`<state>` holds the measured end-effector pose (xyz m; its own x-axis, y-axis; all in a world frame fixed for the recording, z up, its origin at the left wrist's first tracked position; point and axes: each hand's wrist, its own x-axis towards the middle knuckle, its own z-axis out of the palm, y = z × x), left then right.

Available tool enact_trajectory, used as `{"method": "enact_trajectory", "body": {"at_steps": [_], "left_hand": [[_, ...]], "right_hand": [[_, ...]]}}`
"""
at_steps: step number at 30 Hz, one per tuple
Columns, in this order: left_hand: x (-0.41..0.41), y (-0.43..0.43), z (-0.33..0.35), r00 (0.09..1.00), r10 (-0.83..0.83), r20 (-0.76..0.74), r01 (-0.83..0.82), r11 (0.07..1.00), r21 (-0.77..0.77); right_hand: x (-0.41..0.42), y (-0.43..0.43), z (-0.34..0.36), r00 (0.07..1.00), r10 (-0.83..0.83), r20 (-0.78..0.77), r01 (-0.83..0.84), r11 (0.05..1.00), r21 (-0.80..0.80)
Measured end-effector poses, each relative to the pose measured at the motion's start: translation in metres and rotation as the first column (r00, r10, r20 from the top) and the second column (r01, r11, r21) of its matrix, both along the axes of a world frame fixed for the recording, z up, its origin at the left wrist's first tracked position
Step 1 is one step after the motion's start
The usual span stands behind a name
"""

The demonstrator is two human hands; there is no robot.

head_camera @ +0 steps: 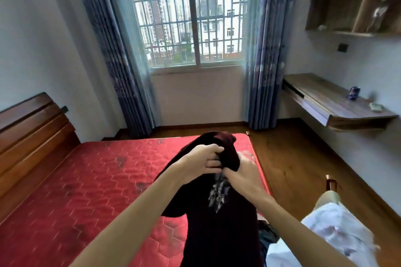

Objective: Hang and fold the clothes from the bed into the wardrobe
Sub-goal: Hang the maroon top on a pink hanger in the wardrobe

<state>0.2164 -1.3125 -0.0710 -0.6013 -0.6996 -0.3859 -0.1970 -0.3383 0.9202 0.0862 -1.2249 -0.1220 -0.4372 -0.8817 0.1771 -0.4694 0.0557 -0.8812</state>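
Observation:
A dark maroon garment (219, 223) with a pale printed motif hangs in front of me over the red quilted mattress (97, 180). My left hand (201, 160) grips its bunched upper part, fingers curled into the cloth. Just to the right, my right hand (243, 173) pinches the same cloth near the collar. The two hands are close together. A white patterned garment (334, 238) lies at the lower right, with a dark piece of clothing partly hidden beneath the maroon one. No wardrobe is in view.
A wooden headboard (32, 136) stands at the left. Straight ahead is a barred window (191, 21) with blue curtains. A wall-mounted wooden desk (338, 104) carries a can (353, 93); wooden shelves (355, 0) hang above it. Wooden floor (303, 158) lies right of the bed.

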Motion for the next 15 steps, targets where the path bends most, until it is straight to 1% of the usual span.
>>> {"method": "enact_trajectory", "body": {"at_steps": [1,2,3,5,6,7,8,9,10,11,12,14,15], "left_hand": [[0.005,0.003,-0.008,0.998,-0.033,-0.047,0.031,0.999,-0.024],[0.01,0.003,-0.017,0.997,-0.047,-0.059,0.042,0.996,-0.084],[0.015,0.004,-0.027,0.999,-0.036,-0.034,0.029,0.983,-0.18],[0.025,-0.002,-0.047,0.994,0.081,0.074,-0.045,0.915,-0.4],[0.031,-0.009,-0.061,0.974,0.151,0.167,-0.05,0.87,-0.49],[0.039,-0.014,-0.075,0.936,0.193,0.294,-0.003,0.841,-0.542],[0.046,-0.018,-0.09,0.89,0.178,0.421,0.088,0.838,-0.539],[0.05,-0.018,-0.104,0.84,0.108,0.532,0.192,0.858,-0.476],[0.05,-0.018,-0.116,0.806,0.017,0.591,0.27,0.878,-0.394],[0.047,-0.016,-0.123,0.797,-0.03,0.604,0.296,0.89,-0.346],[0.041,-0.019,-0.133,0.831,-0.025,0.556,0.271,0.891,-0.364],[0.029,-0.024,-0.144,0.923,0.038,0.382,0.153,0.876,-0.457],[0.023,-0.031,-0.142,0.95,0.021,0.31,0.122,0.892,-0.434]], "right_hand": [[0.0,0.002,0.002,1.0,-0.022,-0.018,0.023,1.0,0.014],[0.001,0.002,0.003,0.999,-0.042,-0.013,0.043,0.999,0.031],[0.005,0.003,0.008,0.998,-0.068,-0.01,0.069,0.997,0.047],[0.01,0.001,0.018,0.992,-0.119,0.031,0.117,0.992,0.038],[0.012,0.0,0.023,0.986,-0.149,0.08,0.148,0.989,0.019],[0.013,0.0,0.029,0.972,-0.191,0.136,0.192,0.981,0.01],[0.013,0.0,0.035,0.956,-0.225,0.185,0.23,0.973,-0.007],[0.014,0.002,0.041,0.94,-0.251,0.23,0.26,0.966,-0.01],[0.014,0.002,0.047,0.931,-0.262,0.256,0.274,0.962,-0.013],[0.013,0.003,0.052,0.926,-0.271,0.262,0.283,0.959,-0.008],[0.013,0.004,0.057,0.924,-0.28,0.261,0.291,0.957,-0.005],[0.01,0.011,0.068,0.924,-0.283,0.257,0.295,0.956,-0.006],[0.008,0.018,0.073,0.918,-0.285,0.278,0.301,0.953,-0.019]]}}
